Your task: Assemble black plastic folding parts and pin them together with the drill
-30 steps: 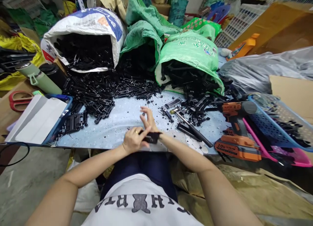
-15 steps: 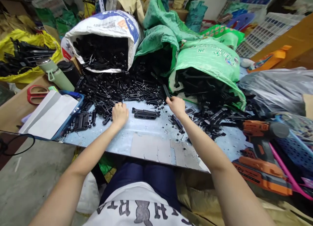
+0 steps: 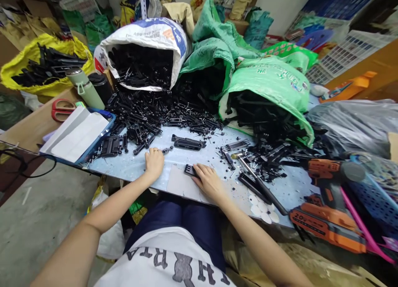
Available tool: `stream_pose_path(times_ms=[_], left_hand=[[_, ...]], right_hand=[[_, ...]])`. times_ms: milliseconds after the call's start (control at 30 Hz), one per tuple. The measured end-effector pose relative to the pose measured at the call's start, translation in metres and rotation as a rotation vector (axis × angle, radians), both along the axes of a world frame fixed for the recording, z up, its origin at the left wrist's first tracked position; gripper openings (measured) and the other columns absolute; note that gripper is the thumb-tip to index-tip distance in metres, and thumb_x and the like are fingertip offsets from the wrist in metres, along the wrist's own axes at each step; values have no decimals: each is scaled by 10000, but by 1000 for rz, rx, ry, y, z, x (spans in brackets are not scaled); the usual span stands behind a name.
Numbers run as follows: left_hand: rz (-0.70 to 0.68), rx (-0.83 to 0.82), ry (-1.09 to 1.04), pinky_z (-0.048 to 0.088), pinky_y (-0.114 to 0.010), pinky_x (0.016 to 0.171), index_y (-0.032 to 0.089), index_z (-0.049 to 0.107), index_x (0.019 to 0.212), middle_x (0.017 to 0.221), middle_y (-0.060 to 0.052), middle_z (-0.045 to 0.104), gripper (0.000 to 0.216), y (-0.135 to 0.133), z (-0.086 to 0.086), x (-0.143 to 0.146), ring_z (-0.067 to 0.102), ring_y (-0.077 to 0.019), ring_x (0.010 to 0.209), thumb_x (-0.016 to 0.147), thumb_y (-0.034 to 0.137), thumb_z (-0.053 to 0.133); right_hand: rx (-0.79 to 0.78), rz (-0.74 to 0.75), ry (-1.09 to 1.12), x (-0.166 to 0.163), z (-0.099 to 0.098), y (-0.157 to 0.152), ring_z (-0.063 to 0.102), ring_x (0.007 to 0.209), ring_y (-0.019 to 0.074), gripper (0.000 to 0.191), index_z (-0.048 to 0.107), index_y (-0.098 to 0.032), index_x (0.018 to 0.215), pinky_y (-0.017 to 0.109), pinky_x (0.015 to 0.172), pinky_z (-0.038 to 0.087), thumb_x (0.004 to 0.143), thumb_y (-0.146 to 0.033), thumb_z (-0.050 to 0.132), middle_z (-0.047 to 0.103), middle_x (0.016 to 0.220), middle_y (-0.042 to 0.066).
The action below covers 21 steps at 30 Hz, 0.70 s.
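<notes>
My left hand point(image 3: 154, 161) rests near the front edge of the blue table point(image 3: 130, 167) with its fingers curled; a small black piece point(image 3: 167, 149) lies just beyond the fingertips, and I cannot see anything inside the hand. My right hand point(image 3: 209, 180) lies on a black plastic bar point(image 3: 189, 170), fingers pressed over its right end, on a pale patch of the table. Two joined black bars point(image 3: 188, 143) lie further back between the hands. A heap of loose black plastic parts point(image 3: 149, 113) spreads behind them.
A white sack point(image 3: 146, 51) and green sacks point(image 3: 267, 88) full of black parts lie open at the back. An orange cordless drill point(image 3: 326, 196) sits at right by blue and pink baskets. A blue tray with white sheets point(image 3: 77, 131), scissors point(image 3: 62, 109) and flasks are at left.
Both hands have drawn back from the heap toward the table's front edge. My right hand brought a black bar down onto the pale patch. The view tilted and shifted.
</notes>
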<state>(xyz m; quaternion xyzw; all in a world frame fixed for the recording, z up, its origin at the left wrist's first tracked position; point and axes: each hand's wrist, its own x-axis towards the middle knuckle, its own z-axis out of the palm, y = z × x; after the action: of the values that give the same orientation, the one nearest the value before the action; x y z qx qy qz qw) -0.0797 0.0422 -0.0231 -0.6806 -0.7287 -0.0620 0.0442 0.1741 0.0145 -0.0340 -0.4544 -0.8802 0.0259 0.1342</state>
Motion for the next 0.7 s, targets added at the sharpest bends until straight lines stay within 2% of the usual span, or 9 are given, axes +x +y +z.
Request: stream_pose_path(times_ms=[67,133,200,267,367,433,467,600,700], left_hand=[[12,8,-69,419,-433,783,72,599,924,939,-172,589,239,-10,0,-3,502,-301,957,868,245,445],[-16,109,-226,425,-426,822,95,587,931,951,-154,595,223,-15,3,-6,517,-283,974,852,283,498],[-98,287,-480,433,-386,863,127,568,958,990,-121,595,220,-18,8,-5,535,-241,992,837,308,542],[-208,393,-745,456,-329,851,151,556,1004,981,-83,602,242,-21,16,5,565,-193,956,843,332,547],[-446,272,-925,484,-274,767,169,540,1142,943,-59,600,294,-28,30,30,590,-147,852,909,314,435],[-569,174,-927,485,-260,739,167,507,1230,926,-60,592,342,-34,38,45,587,-138,822,931,268,374],[-587,161,-925,484,-258,738,166,498,1251,914,-60,591,355,-36,41,50,584,-137,816,931,255,372],[-528,201,-928,480,-259,759,180,556,1205,891,-53,590,330,-45,44,56,578,-138,820,905,267,451],[-497,224,-889,481,-251,745,200,579,1182,917,-55,578,317,-50,42,61,577,-128,814,907,287,446]], right_hand=[[-93,-20,113,-14,1,7,554,1002,285,403,510,-221,1251,483,852,441,899,-405,440,607,1075,133],[-197,-70,309,-21,4,9,571,958,271,421,507,-227,1254,481,837,455,893,-433,444,605,1043,125],[-362,-124,590,-25,9,8,602,881,228,457,479,-235,1277,436,790,494,886,-468,439,587,1068,109],[-564,-171,885,-30,17,6,620,731,174,504,448,-230,1300,370,684,531,875,-503,434,603,992,79],[-745,-226,1195,-40,28,2,591,571,130,571,426,-216,1314,302,561,533,849,-546,451,612,772,19],[-756,-227,1291,-44,33,-1,590,576,122,575,424,-230,1320,286,550,539,845,-551,454,611,769,9],[-747,-212,1301,-43,35,-2,594,592,119,566,429,-243,1321,282,548,544,844,-546,459,614,812,14],[-616,-94,1128,-28,39,-9,586,630,100,489,486,-290,1292,271,537,554,845,-488,501,563,994,37],[-463,-27,1000,-19,40,-14,567,628,87,450,474,-326,1301,260,551,556,863,-425,507,510,929,18]])
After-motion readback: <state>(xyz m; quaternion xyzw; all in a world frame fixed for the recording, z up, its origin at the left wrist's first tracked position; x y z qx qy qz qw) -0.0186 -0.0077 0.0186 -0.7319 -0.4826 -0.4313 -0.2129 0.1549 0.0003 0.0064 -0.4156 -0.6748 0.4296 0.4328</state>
